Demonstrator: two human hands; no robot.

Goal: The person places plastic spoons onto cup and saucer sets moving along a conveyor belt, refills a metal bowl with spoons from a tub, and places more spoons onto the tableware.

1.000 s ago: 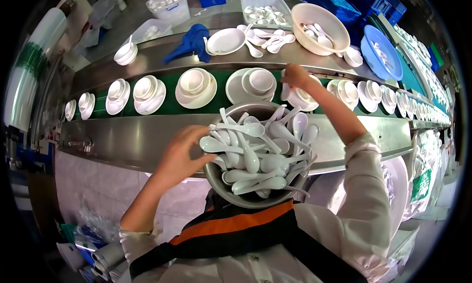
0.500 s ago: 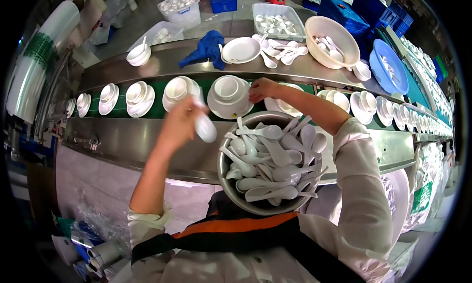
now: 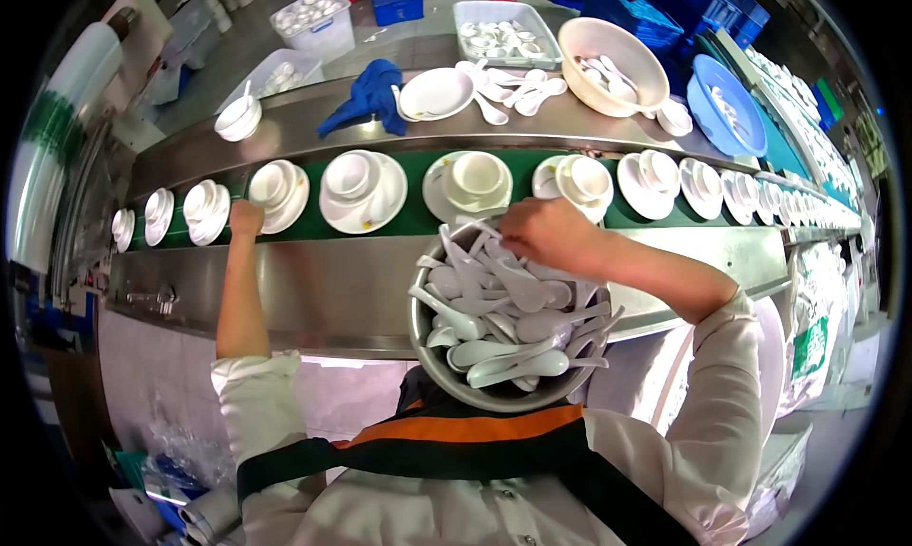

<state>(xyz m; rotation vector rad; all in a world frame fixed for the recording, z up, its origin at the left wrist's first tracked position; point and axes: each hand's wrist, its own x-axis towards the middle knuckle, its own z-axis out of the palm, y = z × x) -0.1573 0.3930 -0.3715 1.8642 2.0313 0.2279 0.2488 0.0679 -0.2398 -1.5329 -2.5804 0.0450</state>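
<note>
My left hand (image 3: 247, 217) is closed at the left edge of a white dish set (image 3: 277, 195) on the green belt; its fingertips are mostly hidden, so I cannot tell if it grips the plate. Over the far rim of a steel bowl (image 3: 420, 342) filled with white spoons (image 3: 518, 361) is my right hand (image 3: 549, 231). Its fingers are curled down at the spoons, and what they hold is hidden. Between the hands, a plate with a stacked bowl (image 3: 353, 178) stands on the belt, what looks like a spoon beside the bowl. Another bowl on a plate (image 3: 475, 180) stands behind the steel bowl.
More dish sets line the green belt (image 3: 418, 225) both ways. On the steel ledge behind are a blue cloth (image 3: 378, 95), a white plate (image 3: 437, 94), loose spoons (image 3: 541, 95), a cream basin (image 3: 641, 95) and a blue basin (image 3: 708, 133). Plastic tubs (image 3: 328, 38) stand beyond.
My left hand has gone left and down to the belt; the spoon it held no longer shows. My right hand has left a plate for the spoon bowl. The dish sets have shifted left.
</note>
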